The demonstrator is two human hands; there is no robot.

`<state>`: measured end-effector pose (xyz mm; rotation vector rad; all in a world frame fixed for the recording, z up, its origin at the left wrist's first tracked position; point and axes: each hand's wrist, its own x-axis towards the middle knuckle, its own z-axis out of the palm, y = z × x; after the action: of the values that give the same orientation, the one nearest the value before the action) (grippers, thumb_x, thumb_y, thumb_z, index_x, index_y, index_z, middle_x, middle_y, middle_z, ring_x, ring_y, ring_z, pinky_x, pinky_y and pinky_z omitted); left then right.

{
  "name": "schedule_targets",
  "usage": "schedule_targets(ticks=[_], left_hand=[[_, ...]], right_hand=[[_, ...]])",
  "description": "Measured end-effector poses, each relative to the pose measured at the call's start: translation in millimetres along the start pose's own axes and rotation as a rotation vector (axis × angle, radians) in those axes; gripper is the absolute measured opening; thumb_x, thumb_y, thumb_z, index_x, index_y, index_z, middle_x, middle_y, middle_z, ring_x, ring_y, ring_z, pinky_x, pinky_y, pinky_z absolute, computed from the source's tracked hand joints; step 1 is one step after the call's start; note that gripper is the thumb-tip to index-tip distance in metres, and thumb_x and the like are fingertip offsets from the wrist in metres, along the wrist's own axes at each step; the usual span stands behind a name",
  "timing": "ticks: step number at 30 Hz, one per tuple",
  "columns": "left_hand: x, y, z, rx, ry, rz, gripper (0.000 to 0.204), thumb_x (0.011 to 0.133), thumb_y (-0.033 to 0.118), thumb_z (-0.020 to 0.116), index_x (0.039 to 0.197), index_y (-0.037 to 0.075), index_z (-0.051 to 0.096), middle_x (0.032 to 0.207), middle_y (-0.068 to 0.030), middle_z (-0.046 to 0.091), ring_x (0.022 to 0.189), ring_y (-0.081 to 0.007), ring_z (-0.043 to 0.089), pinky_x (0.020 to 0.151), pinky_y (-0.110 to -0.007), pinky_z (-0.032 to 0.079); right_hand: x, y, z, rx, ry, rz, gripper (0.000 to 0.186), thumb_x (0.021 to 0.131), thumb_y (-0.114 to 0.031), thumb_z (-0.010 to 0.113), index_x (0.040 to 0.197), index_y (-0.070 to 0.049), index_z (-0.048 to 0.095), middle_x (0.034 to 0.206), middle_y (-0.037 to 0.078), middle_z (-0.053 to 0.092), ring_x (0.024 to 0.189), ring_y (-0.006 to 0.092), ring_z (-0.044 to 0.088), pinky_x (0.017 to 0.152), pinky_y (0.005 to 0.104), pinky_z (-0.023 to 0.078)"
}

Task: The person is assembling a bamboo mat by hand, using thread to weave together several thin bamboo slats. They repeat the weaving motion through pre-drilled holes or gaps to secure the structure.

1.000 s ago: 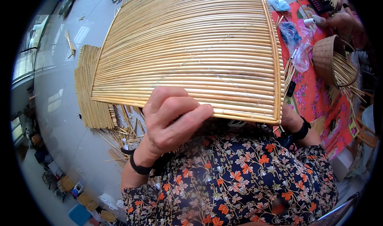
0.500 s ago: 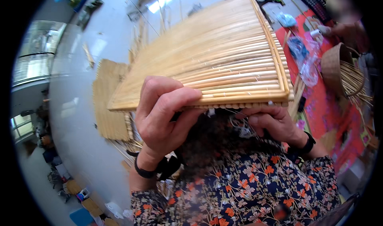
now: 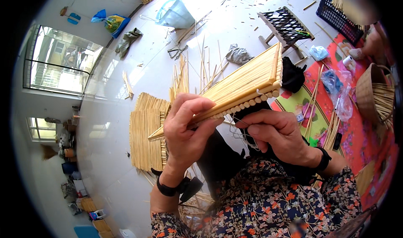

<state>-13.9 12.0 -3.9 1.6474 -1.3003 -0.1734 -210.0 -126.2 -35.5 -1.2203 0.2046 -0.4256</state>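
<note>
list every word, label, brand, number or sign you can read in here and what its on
No text can be read anywhere.
Blue-and-yellow bag by the wall: coloured print, too small to tell whether it holds wording.
White roll on the red floral cloth: too small to read any marking.
Stick panel: no lettering shows.
Patterned top: leaves only.

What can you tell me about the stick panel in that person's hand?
The stick panel is straw-coloured, made of slim sticks, apparently plant stems, laid side by side. Rim sticks run along its near edge, with round cut ends lined up beneath, and a white stitch shows near the right corner. It slants, foreshortened, above the pale floor. The left hand grips its near edge.
</note>
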Motion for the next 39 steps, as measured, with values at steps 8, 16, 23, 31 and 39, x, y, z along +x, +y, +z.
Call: schedule_targets(ticks=[8,16,23,31,39], left_hand=[[1.7,4.9,-3.0,-0.015,-0.039,-0.031,0.029,0.086,-0.008,0.081,0.112,-0.001,0.071,0.112,-0.0055,0.058,0.099,-0.0124,0.06,0.083,-0.025,0.054],[3.4,3.9,-1.7,-0.045,0.02,-0.023,0.032,0.08,-0.003,0.087,0.109,0.002,0.074,0.105,-0.007,0.066,0.091,-0.0167,0.068,0.074,-0.028,0.057],[-5.5,8.9,-0.5,0.033,0.011,-0.009,0.032,0.08,-0.003,0.088,0.109,0.003,0.075,0.103,-0.0077,0.067,0.089,-0.0194,0.068,0.073,-0.029,0.057],[-24.3,15.2,9.5,0.075,-0.046,0.078,0.033,0.08,-0.003,0.089,0.109,0.002,0.074,0.104,-0.0084,0.065,0.092,-0.0175,0.066,0.074,-0.028,0.056],[-16.8,13.2,6.0,0.089,-0.013,0.019,0.031,0.082,-0.005,0.086,0.11,0.0,0.073,0.106,-0.0076,0.064,0.092,-0.0147,0.066,0.075,-0.027,0.056]], right_hand=[[3.5,-3.4,2.4,0.007,0.026,-0.032,0.022,0.109,-0.003,0.057,0.123,0.001,0.074,0.067,-0.003,0.055,0.057,0.0039,0.048,0.052,0.0227,0.039],[4.5,-3.9,5.6,0.013,0.026,-0.003,0.022,0.11,-0.005,0.057,0.124,0.001,0.074,0.068,-0.003,0.054,0.058,0.0038,0.048,0.052,0.0225,0.039],[2.4,-6.1,11.6,-0.009,0.043,0.024,0.022,0.11,-0.005,0.056,0.121,-0.001,0.074,0.068,-0.003,0.054,0.057,0.0036,0.048,0.052,0.0219,0.039],[-30.1,-4.4,7.8,-0.005,0.022,0.144,0.028,0.109,-0.004,0.056,0.13,-0.005,0.074,0.069,-0.004,0.056,0.055,0.0031,0.049,0.051,0.0217,0.04],[-19.5,-3.0,8.0,0.151,0.062,0.194,0.024,0.109,-0.006,0.057,0.125,-0.003,0.075,0.066,-0.003,0.057,0.055,0.0029,0.049,0.05,0.0213,0.039]])
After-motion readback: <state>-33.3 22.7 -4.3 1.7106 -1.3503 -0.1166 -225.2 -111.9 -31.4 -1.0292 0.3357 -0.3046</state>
